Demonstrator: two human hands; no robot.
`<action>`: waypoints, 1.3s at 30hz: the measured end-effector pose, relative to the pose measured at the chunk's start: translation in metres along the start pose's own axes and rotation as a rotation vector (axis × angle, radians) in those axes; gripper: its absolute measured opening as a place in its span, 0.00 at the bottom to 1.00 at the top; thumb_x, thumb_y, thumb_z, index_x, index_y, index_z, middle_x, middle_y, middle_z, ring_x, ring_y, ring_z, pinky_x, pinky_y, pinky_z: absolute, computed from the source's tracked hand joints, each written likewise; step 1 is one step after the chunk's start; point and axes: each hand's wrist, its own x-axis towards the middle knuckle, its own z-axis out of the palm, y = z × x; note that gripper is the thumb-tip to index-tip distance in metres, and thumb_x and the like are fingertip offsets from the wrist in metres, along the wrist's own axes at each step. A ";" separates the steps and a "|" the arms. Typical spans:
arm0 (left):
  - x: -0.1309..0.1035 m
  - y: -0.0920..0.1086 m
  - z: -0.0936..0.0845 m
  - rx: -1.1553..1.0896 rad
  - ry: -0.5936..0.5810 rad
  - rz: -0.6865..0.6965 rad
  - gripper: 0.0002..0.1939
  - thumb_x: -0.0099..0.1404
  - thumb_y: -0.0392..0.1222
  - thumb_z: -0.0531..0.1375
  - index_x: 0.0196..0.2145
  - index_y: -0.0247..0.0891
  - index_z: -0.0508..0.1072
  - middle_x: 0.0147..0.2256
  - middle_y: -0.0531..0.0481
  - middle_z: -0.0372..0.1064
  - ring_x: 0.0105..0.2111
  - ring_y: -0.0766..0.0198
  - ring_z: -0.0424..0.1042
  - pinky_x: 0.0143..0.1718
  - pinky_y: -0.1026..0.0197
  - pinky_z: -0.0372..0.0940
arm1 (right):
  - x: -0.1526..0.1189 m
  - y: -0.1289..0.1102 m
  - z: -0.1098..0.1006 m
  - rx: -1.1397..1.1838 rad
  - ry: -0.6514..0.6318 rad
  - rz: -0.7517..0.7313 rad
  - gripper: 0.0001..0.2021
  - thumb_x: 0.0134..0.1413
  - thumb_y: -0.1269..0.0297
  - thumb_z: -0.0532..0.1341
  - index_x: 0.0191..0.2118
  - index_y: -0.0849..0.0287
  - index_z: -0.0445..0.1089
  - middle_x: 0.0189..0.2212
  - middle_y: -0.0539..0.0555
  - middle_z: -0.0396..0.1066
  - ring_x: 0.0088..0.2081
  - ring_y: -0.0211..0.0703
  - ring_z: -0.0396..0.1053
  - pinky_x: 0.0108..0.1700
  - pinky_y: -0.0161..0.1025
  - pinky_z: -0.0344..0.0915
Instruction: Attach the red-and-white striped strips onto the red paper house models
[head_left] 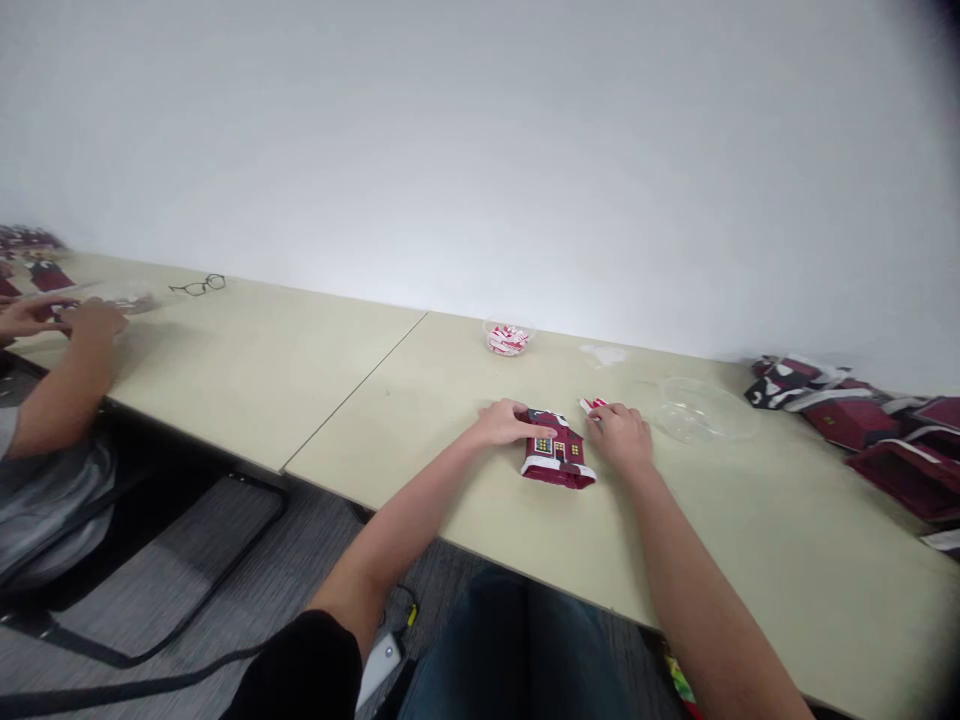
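A small dark red house-shaped box (pixel 559 465), with printed yellow windows and a white snow-like edge, lies on the table in front of me. My left hand (pixel 504 422) grips its left side, thumb across the front and fingers behind. To the right of the box, my right hand (pixel 621 435) is closed at the fingertips around a small red-and-white piece (pixel 595 405). Part of that piece is hidden by my fingers. Beyond my hands stands a clear round bowl holding red-and-white pieces (pixel 508 340).
Right of my right hand sits a clear plastic bowl (pixel 686 412). More dark red house-shaped boxes (pixel 855 418) are heaped at the right. Eyeglasses (pixel 201 287) lie on the left table, where another person's hands (pixel 94 318) work. A white scrap (pixel 604 354) lies near the wall.
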 end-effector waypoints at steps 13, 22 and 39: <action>-0.003 -0.001 0.006 0.267 0.236 0.229 0.29 0.60 0.64 0.55 0.53 0.46 0.70 0.55 0.51 0.58 0.59 0.65 0.53 0.67 0.61 0.44 | -0.011 -0.029 -0.014 0.712 0.212 -0.101 0.18 0.60 0.50 0.52 0.43 0.60 0.69 0.41 0.57 0.74 0.36 0.44 0.70 0.43 0.41 0.64; 0.003 0.000 0.012 0.206 0.223 0.373 0.25 0.67 0.57 0.50 0.50 0.39 0.73 0.49 0.49 0.65 0.53 0.74 0.60 0.63 0.68 0.50 | -0.020 -0.056 -0.025 0.920 0.229 -0.284 0.18 0.55 0.51 0.59 0.45 0.58 0.64 0.37 0.56 0.74 0.36 0.46 0.71 0.45 0.44 0.65; 0.000 0.002 0.002 0.390 0.196 0.453 0.21 0.69 0.54 0.47 0.49 0.46 0.74 0.46 0.50 0.66 0.49 0.76 0.60 0.58 0.70 0.48 | -0.026 -0.038 -0.037 0.614 0.373 -0.447 0.10 0.63 0.56 0.57 0.43 0.54 0.71 0.38 0.50 0.76 0.37 0.41 0.73 0.51 0.45 0.52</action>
